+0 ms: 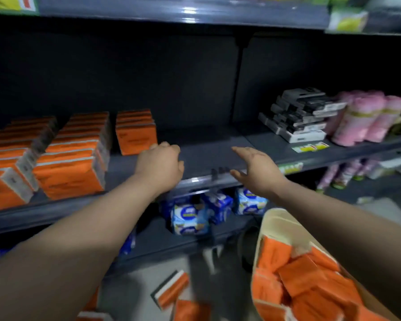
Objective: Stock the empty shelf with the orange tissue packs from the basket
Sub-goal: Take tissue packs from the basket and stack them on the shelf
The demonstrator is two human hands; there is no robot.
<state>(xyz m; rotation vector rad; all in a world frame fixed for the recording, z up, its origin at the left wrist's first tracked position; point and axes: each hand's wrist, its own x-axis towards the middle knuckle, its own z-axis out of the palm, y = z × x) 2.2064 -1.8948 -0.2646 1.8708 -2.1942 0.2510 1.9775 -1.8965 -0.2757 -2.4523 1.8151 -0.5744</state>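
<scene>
- The left hand [159, 162] is over the grey shelf [206, 147], just beside the third row of orange tissue packs [136, 133]. Its fingers are bent loosely. I see nothing in it. I cannot tell if the fingertips touch the front pack.
- The right hand [257, 165] is over the bare part of the shelf, to the right of the left hand. Its fingers are straight, its thumb is spread wide, and it holds nothing.
- There are three rows of orange packs on the left part of the shelf: a left row [7, 172], a middle row [74, 158] and the short third row. They stand on edge, one behind the other.
- The cream basket [278, 218] is near, at the bottom right. More loose orange packs [299, 274] lie in a heap in it.
- A few orange packs on the floor [171, 288] lie near, under the arms.
- Blue and white packs [190, 218] sit on the shelf below.
- Far right on the same shelf are black and white boxes [301, 114] in a pile and pink rolls [366, 119] beside them.
- Small yellow and white price tags [310, 147] lie by the boxes.
- All the writing on the packs and tags is too blurry to read.
</scene>
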